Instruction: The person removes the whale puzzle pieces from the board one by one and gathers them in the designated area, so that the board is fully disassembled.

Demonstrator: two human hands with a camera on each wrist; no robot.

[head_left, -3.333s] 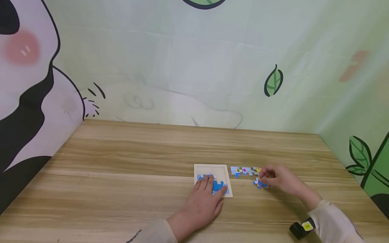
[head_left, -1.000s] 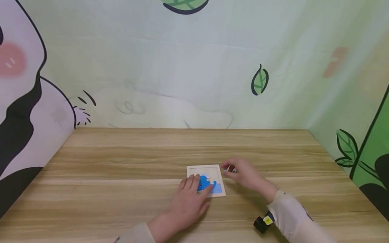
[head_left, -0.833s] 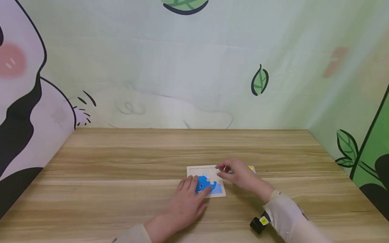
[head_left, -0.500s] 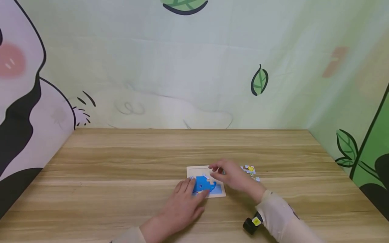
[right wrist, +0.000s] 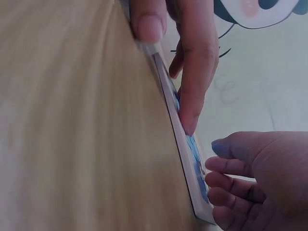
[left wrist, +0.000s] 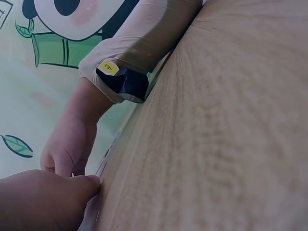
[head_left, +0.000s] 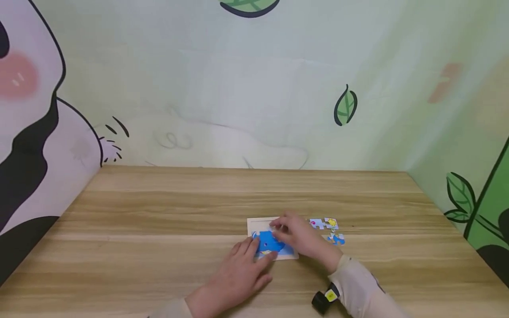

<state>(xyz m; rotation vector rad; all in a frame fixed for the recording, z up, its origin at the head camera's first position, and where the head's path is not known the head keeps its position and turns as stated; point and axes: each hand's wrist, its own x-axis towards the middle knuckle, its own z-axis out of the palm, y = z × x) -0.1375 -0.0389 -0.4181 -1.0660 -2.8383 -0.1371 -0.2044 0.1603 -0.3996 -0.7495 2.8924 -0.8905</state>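
A square wooden puzzle tray (head_left: 251, 226) lies flat on the table, with a blue whale picture (head_left: 264, 243) partly laid in it. My left hand (head_left: 240, 271) rests over the tray's lower left, fingertips on the picture. In the right wrist view, my left index finger (right wrist: 195, 72) touches the puzzle surface. My right hand (head_left: 304, 238) is above the tray's right side, thumb and fingers bent together at the whale's back. They pinch a small puzzle piece, which the fingers hide now. In the right wrist view, the curled right hand (right wrist: 274, 168) has its fingertips close to the tray.
To the right of the tray lie loose puzzle pieces: one with a pink swirl (head_left: 317, 224), one with a sun (head_left: 331, 223), and a blue one (head_left: 336, 239). A black wrist device (head_left: 324, 300) sits at my right sleeve. A printed wall (head_left: 222, 110) stands behind the table.
My right hand has moved left from the loose pieces to over the tray, carrying a puzzle piece. Loose pieces it covered are now uncovered. My left hand has stayed on the tray, shifting slightly.
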